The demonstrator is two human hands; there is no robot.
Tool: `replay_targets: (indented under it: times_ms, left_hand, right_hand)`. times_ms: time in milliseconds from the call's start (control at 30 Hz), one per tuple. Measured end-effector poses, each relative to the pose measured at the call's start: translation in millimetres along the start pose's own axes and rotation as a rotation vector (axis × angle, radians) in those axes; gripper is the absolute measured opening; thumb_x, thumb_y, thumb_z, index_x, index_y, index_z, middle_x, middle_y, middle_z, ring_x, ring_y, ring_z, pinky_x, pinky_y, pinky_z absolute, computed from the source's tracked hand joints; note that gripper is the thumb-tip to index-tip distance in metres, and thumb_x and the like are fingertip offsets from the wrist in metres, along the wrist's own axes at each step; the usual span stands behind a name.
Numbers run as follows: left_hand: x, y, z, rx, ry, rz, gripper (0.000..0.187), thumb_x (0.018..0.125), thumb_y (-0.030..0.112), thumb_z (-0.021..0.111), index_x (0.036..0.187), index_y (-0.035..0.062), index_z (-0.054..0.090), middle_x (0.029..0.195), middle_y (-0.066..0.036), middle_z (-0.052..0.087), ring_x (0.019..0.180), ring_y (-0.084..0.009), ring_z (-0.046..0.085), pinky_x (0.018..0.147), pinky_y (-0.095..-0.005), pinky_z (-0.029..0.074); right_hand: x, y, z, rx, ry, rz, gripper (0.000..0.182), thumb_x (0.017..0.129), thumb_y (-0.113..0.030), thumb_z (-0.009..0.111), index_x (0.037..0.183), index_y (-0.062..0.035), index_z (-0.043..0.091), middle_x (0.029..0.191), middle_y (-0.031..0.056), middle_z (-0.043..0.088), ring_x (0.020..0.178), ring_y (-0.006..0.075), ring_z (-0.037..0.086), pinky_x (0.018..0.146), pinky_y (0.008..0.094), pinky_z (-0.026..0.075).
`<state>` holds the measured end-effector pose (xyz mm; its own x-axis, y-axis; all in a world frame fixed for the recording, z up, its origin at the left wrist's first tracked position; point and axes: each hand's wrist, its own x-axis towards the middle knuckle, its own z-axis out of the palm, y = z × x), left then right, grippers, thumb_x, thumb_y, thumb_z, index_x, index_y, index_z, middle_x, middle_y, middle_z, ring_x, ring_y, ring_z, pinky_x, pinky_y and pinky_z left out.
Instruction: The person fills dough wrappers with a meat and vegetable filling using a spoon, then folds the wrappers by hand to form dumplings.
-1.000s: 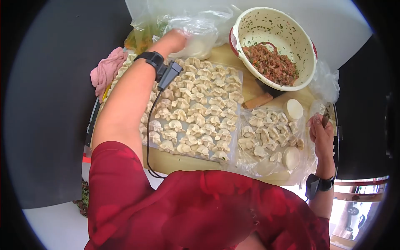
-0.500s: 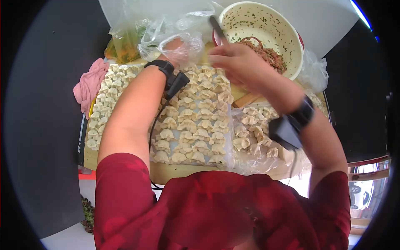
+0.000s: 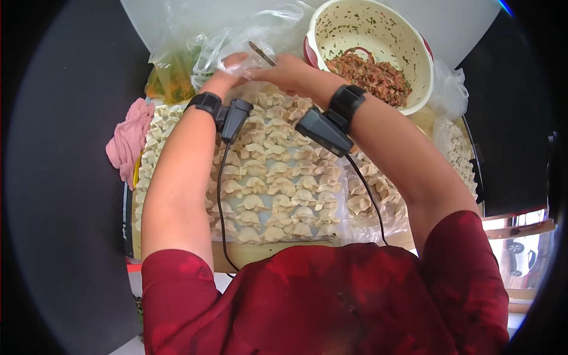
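My right hand (image 3: 287,74) is closed around a thin flat tool (image 3: 262,54), whose narrow end points up and to the left. Close beside it, my left hand (image 3: 232,66) has its fingers curled; what they hold is hidden. Clear plastic film (image 3: 248,32) hangs around and behind the left hand. Below both hands, rows of pleated dumplings (image 3: 254,186) lie on a pale sheet. To the right of my right hand stands a large cream bowl (image 3: 331,35) with minced meat filling (image 3: 373,74) in it.
More dumplings (image 3: 378,183) lie on plastic at the right, with another group (image 3: 458,157) beyond my right forearm. A pink cloth (image 3: 131,139) rests at the left edge. A plastic bag with orange and green contents (image 3: 171,83) stands behind. Cables hang from both wrist devices.
My right hand has moved left from beside the bowl to my left hand, bringing the tool along. My left hand has shifted slightly left. The view has moved a little.
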<state>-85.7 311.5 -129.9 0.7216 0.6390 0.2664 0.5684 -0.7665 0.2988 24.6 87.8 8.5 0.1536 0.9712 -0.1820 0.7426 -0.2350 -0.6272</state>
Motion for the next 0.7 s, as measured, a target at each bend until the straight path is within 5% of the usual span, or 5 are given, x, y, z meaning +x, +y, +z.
replay_targets:
  times_ms: [67,200,267,467,700]
  left_hand:
    - [-60.3,79.9,-83.5,0.070,-0.066,-0.003,0.032,0.086,0.022,0.059,0.112,0.0042,0.059,0.111,-0.022,0.062,0.103,-0.0340,0.060,0.087,-0.0388,0.047]
    - [-66.8,77.7,-81.2,-0.095,-0.093,-0.086,0.033,0.088,0.024,0.057,0.114,0.0043,0.060,0.106,-0.021,0.063,0.102,-0.0330,0.060,0.084,-0.0383,0.047]
    - [-75.3,80.1,-83.5,-0.388,0.012,-0.305,0.033,0.090,0.025,0.055,0.115,0.0048,0.061,0.099,-0.016,0.066,0.094,-0.0271,0.063,0.078,-0.0373,0.049]
    - [-84.2,93.3,-90.5,-1.260,0.126,-0.575,0.029,0.092,0.023,0.053,0.112,0.0040,0.064,0.084,-0.004,0.065,0.073,-0.0140,0.058,0.066,-0.0299,0.049]
    - [-61.7,63.4,-68.4,-0.808,-0.005,-0.457,0.033,0.093,0.032,0.055,0.110,0.0052,0.061,0.093,-0.001,0.061,0.081,-0.0116,0.055,0.069,-0.0277,0.046]
  right_hand:
    - [16.1,-1.5,6.4,0.093,0.005,-0.023,0.048,0.078,-0.046,0.069,0.077,0.0019,0.064,0.068,0.0119,0.062,0.059,0.0230,0.061,0.050,0.0345,0.049]
    - [29.4,-1.2,17.6,0.391,0.084,0.018,0.032,0.083,-0.033,0.064,0.088,-0.0017,0.062,0.069,0.0112,0.062,0.053,0.0202,0.056,0.045,0.0338,0.043]
    - [26.4,-3.1,13.0,0.583,0.060,0.091,0.017,0.092,-0.022,0.050,0.101,-0.0085,0.056,0.072,0.0058,0.058,0.046,0.0110,0.039,0.039,0.0281,0.026]
    - [49.7,-9.0,7.2,0.767,0.021,-0.118,0.020,0.089,-0.020,0.055,0.105,-0.0088,0.053,0.085,0.0089,0.063,0.053,0.0133,0.042,0.041,0.0296,0.030]
    - [40.7,-14.6,5.1,0.904,0.098,-0.197,0.014,0.090,-0.015,0.053,0.104,-0.0101,0.055,0.081,0.0052,0.064,0.055,0.0109,0.041,0.045,0.0297,0.031]
